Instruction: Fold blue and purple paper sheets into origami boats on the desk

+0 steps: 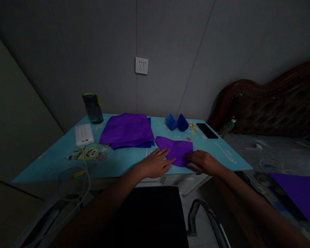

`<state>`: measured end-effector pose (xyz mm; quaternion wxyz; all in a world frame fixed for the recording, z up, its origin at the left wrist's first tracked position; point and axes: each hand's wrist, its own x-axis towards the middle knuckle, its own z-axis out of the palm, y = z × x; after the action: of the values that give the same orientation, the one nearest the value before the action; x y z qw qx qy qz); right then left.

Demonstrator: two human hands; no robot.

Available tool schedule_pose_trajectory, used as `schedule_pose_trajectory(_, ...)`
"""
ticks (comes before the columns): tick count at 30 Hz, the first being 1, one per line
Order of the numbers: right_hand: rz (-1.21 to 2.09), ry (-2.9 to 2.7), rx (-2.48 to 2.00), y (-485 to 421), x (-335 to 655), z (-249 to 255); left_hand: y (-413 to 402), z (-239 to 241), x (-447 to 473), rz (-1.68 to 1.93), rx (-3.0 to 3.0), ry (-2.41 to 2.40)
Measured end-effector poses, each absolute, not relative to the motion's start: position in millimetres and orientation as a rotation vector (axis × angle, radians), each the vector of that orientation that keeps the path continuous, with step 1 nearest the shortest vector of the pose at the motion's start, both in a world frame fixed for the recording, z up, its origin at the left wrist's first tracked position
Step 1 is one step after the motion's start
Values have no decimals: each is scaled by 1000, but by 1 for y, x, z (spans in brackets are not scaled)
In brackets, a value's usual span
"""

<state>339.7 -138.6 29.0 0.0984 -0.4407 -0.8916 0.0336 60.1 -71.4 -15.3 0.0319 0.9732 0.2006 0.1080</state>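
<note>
Purple paper sheet (176,147) lies flat mid-frame, long axis left-right, one corner pointing down-frame. Left hand (156,164) presses it with fingers spread flat. Right hand (203,161) has its fingers curled at the sheet's right edge, can't tell if gripping.

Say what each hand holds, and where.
Left hand lies flat on the left edge of the folded purple paper, gripping nothing. Right hand covers its right corner; whether it pinches cannot be told.

We see a purple paper sheet (176,148), partly folded, lying flat toward five o'clock on the desk (119,163).
</note>
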Motion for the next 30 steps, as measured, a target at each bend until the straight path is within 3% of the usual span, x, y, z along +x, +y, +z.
schedule_pose_trajectory(11,10,-2230,-1692,-91,314,-3,-73,-16,60,360,3020,617)
schedule_pose_trajectory(17,-130,-2247,-1842,-75,299,-5,-74,-14,59,302,2993,601)
schedule_pose_trajectory(30,-51,-2283,-2009,-71,290,-1,-73,-14,60,250,2940,590)
